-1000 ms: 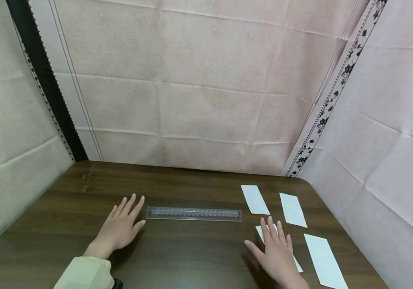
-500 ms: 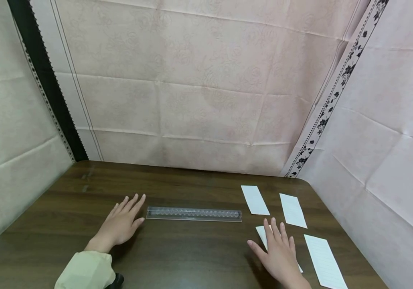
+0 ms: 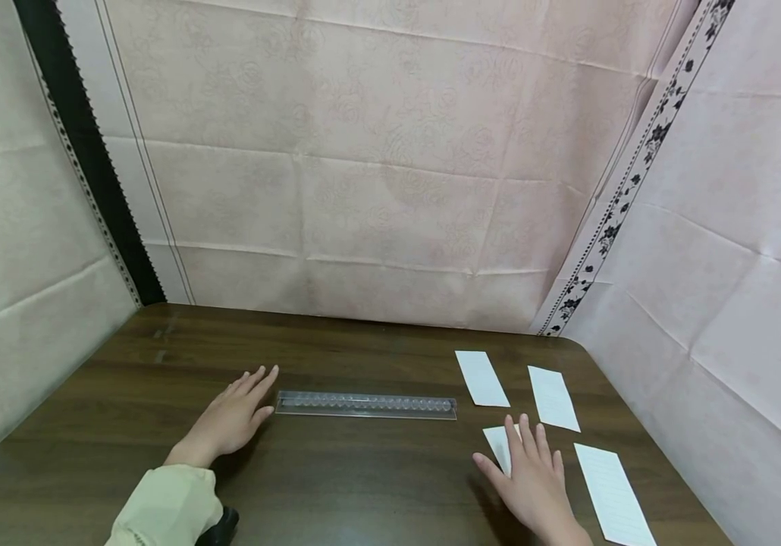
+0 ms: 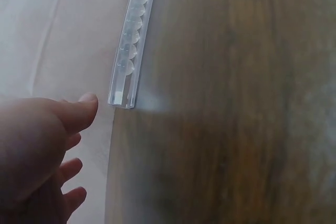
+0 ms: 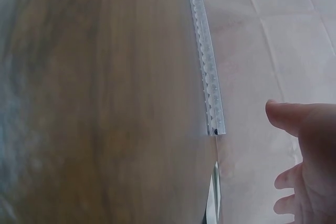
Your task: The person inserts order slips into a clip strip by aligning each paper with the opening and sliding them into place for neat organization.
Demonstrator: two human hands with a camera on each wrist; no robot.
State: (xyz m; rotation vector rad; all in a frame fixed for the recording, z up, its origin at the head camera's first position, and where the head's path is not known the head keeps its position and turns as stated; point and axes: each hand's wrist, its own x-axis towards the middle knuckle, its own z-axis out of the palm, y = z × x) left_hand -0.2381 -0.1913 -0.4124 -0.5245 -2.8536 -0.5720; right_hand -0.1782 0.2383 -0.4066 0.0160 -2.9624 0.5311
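Note:
A long clear plastic strip (image 3: 366, 406) lies crosswise on the dark wood table, with a row of round transparent shapes along it; I cannot tell its exact kind. Just left of its left end is my left hand (image 3: 230, 421), palm down with fingers stretched and holding nothing. My right hand (image 3: 534, 481), fingers spread, is in front of the strip's right end, over a white paper slip (image 3: 497, 441) that it partly covers. Whether it touches that slip cannot be told. Each wrist view shows one end of the strip (image 4: 130, 51) apart from the thumb.
More white paper slips lie at the right: one at the back (image 3: 482, 379), one beside it (image 3: 554, 398), and a larger lined one (image 3: 614, 493) near the right table edge. Pale cloth walls (image 3: 390, 189) surround the table (image 3: 336, 485) on three sides.
My left hand has shifted slightly right and turned a little. My right hand has drifted slightly right and nearer, uncovering more of the slip's upper part. The strip stays in place.

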